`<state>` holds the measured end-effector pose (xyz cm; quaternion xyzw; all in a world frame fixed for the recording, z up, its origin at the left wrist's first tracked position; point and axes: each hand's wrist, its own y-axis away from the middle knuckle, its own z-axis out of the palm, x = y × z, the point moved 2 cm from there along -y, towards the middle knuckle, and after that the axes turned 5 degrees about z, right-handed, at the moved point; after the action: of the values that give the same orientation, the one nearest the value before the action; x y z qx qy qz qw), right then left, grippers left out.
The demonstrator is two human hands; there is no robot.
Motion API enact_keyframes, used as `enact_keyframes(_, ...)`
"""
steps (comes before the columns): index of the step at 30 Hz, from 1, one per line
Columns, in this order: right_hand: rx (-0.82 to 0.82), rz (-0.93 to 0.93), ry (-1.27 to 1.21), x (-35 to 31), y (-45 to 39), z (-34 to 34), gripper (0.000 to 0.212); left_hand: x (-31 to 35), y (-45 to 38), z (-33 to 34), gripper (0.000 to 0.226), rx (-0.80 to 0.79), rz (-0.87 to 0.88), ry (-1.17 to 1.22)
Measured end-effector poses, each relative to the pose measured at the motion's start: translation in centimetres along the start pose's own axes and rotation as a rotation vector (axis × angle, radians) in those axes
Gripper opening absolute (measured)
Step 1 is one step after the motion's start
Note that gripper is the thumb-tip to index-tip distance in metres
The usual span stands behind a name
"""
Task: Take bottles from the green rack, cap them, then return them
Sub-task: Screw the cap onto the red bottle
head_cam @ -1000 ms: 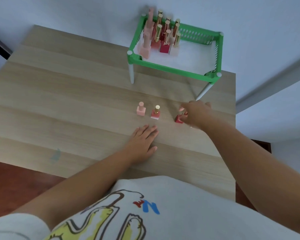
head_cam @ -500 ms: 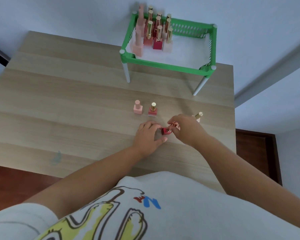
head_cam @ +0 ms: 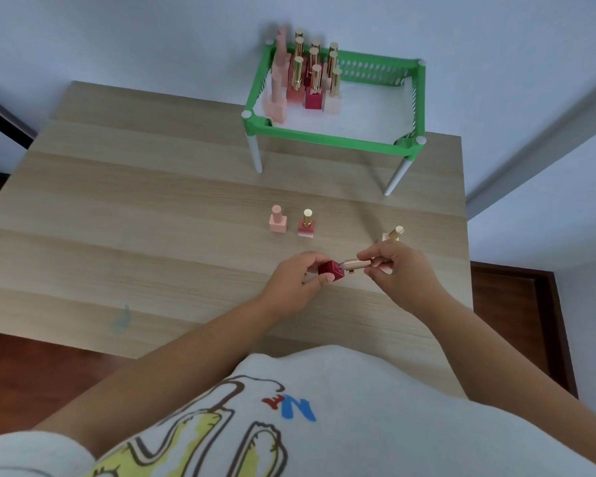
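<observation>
A dark red square bottle (head_cam: 331, 270) lies on its side between my hands, just above the wooden table (head_cam: 152, 218). My left hand (head_cam: 295, 287) grips its body. My right hand (head_cam: 398, 273) pinches the gold cap (head_cam: 355, 264), which meets the bottle's neck. The green rack (head_cam: 324, 137) stands on white legs at the table's far edge, with several capped bottles (head_cam: 307, 84) packed in its left half. A pale pink bottle (head_cam: 277, 220) and a pink bottle with a gold cap (head_cam: 306, 224) stand upright on the table.
Another gold-capped bottle (head_cam: 394, 234) stands just behind my right hand, partly hidden by it. The table's right edge runs close to my right arm. A small bluish smear (head_cam: 123, 320) marks the wood at the near left. A wall rises behind the rack.
My right hand brought the red bottle from the right toward the middle. My left hand rose off the table and took its body. The bottle now lies sideways between both hands.
</observation>
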<state>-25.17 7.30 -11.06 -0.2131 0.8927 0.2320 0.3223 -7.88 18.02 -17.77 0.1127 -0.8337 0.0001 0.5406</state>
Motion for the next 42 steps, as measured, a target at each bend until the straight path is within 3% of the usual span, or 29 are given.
enact_keyframes(8, 0.018, -0.149, -0.047, -2.6, 1.6, -1.4, 0.026, 2.9, 1.0, -1.6, 0.023, 0.095, 0.11, 0.054)
enact_keyframes(19, 0.038, -0.166, -0.161, -3.4, 2.0, -2.5, 0.01, 6.6, 1.7, -3.9, 0.024, 0.145, 0.35, -0.041)
enact_keyframes(23, 0.025, -0.188, -0.166, -3.8, 2.0, -2.7, 0.005, 6.8, 1.9, -4.2, 0.024, 0.168, 0.353, -0.057)
enact_keyframes(30, 0.04, -0.321, -0.103, -4.0, 2.5, -2.8, 0.024, 6.9, 2.2, -4.6, 0.025, 0.197, 0.337, -0.063)
enact_keyframes(39, 0.058, -0.229, -0.15, -4.1, 2.0, -2.9, 0.007, 7.3, 2.3, -4.8, 0.025, 0.159, 0.353, -0.081)
enact_keyframes(42, 0.052, -0.221, -0.164, -4.1, 2.0, -2.9, 0.016, 7.4, 2.3, -4.9, 0.025, 0.162, 0.346, -0.076)
